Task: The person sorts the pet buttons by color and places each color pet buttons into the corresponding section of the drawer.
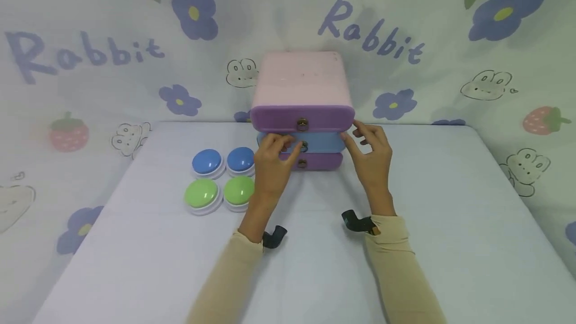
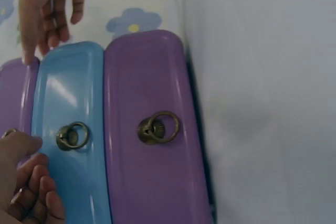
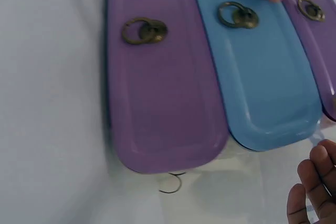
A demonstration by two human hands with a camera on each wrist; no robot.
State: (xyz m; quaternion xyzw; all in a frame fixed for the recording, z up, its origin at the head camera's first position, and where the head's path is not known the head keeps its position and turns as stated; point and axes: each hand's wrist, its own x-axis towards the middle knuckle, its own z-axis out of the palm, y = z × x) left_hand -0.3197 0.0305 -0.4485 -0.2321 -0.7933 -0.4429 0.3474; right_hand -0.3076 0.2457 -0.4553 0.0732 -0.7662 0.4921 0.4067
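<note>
A small pink cabinet [image 1: 303,79] stands at the back of the table, with a purple top drawer [image 1: 279,118], a blue middle drawer [image 1: 325,142] and a purple bottom drawer [image 1: 326,162]. Each drawer front carries a brass ring pull. In front of the blue drawer is my left hand [image 1: 272,164], its thumb close to the middle ring pull [image 2: 73,136]; the fingers bend loosely and hold nothing. My right hand [image 1: 374,156] is at the cabinet's right side, thumb by the end of the blue drawer and fingers spread beside the top drawer. Actual contact is hard to tell.
Left of the cabinet sit two blue push buttons [image 1: 207,161] and two green push buttons [image 1: 201,193] on white bases. A white cloth [image 1: 315,264] covers the table. Behind hangs a curtain [image 1: 405,9] printed with flowers and rabbits. Both wrists carry black mounts [image 1: 357,221].
</note>
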